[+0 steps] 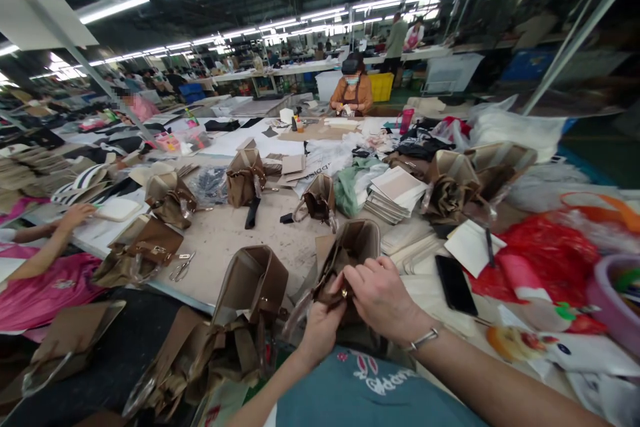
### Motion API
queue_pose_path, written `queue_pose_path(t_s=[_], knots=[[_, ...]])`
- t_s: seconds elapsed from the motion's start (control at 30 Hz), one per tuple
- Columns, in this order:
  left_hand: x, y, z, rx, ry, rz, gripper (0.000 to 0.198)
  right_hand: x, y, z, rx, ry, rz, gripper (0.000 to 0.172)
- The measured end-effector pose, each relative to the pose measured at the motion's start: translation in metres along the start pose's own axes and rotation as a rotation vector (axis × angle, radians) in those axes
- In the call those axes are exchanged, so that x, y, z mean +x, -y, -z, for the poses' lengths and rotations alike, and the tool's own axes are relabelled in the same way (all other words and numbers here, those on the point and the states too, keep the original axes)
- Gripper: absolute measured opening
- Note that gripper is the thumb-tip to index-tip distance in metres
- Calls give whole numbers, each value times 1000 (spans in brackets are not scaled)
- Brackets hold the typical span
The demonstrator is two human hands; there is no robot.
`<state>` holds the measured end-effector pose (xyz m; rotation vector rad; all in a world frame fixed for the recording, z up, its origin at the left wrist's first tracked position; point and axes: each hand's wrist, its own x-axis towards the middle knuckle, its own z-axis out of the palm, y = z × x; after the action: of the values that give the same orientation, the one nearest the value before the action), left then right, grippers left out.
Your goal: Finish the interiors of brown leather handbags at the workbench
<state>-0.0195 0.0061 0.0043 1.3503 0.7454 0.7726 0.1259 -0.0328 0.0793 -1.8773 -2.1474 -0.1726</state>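
A brown handbag [366, 233] stands open-topped at the table's near edge, right in front of me. My left hand [323, 330] is closed on its front flap from below. My right hand [383, 297] pinches the same flap from above, close to a small gold-coloured metal fitting [345, 293]. My fingers hide part of the flap and the lower side of the bag. Just to the left sits another brown handbag [255, 280], open at the top, with loose brown lining under it.
Scissors [181, 267] lie on the table to the left, near more unfinished bags [165, 199]. A black phone [455, 285], stacked pale sheets [393, 193] and a red plastic bag [550, 253] are at the right. A co-worker's hand [76, 215] is at far left; another person sits opposite.
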Motion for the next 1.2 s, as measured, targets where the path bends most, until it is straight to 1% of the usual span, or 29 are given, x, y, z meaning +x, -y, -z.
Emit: queue_pose_path(t_s=[0.07, 0.13, 0.17, 0.23, 0.27, 0.3, 0.33, 0.37, 0.4, 0.47, 0.5, 0.57, 0.6, 0.67, 0.73, 0.83, 0.87, 0.93, 1.0, 1.03, 1.07, 1.13, 1.2], knots=[[-15, 3, 19, 272, 106, -146, 35, 4, -2, -6, -20, -27, -32, 5], [-30, 4, 40, 488, 112, -309, 31, 6, -3, -11, -27, -42, -61, 8], [-37, 2, 49, 576, 81, -386, 33, 7, -3, -13, -27, -47, -72, 9], [-44, -5, 60, 718, -43, -515, 37, 8, -2, -15, -18, -44, -91, 10], [-44, -10, 62, 777, -129, -555, 38, 9, -1, -15, -6, -34, -96, 11], [-42, -16, 62, 832, -215, -560, 40, 10, 0, -13, 12, -18, -101, 10], [-37, -22, 60, 881, -287, -526, 43, 10, 2, -11, 34, 5, -104, 10], [-30, -28, 56, 918, -327, -461, 47, 11, 3, -7, 56, 32, -106, 10], [-23, -32, 52, 935, -328, -373, 53, 11, 4, -3, 77, 61, -105, 9], [-6, -39, 45, 913, -271, -214, 58, 12, 5, 10, 122, 125, -83, 8], [2, -41, 43, 891, -235, -158, 57, 13, 4, 18, 148, 159, -64, 9], [15, -43, 40, 851, -178, -98, 48, 17, -1, 33, 194, 203, -51, 14], [19, -43, 40, 841, -158, -81, 42, 20, -3, 39, 194, 198, -75, 19], [24, -42, 40, 829, -122, -60, 33, 30, -6, 47, 141, 152, -169, 30], [27, -40, 40, 839, -112, -52, 32, 43, -6, 45, 61, 141, -259, 38], [30, -38, 39, 888, -118, -71, 33, 59, 0, 29, 20, 260, -296, 45], [30, -37, 39, 899, -118, -81, 34, 62, 2, 22, 23, 301, -288, 43], [31, -37, 40, 903, -116, -112, 34, 66, 4, 12, 37, 361, -228, 30], [33, -38, 42, 895, -116, -142, 35, 67, 1, 8, 33, 402, -138, 17], [33, -39, 45, 893, -120, -151, 35, 65, -2, 9, 22, 410, -92, 14], [34, -40, 47, 891, -124, -155, 35, 63, -6, 11, 9, 400, -52, 12], [36, -42, 52, 883, -121, -150, 34, 58, -15, 17, -24, 319, -22, 14], [37, -42, 57, 872, -113, -139, 35, 52, -23, 25, -69, 211, -74, 17]])
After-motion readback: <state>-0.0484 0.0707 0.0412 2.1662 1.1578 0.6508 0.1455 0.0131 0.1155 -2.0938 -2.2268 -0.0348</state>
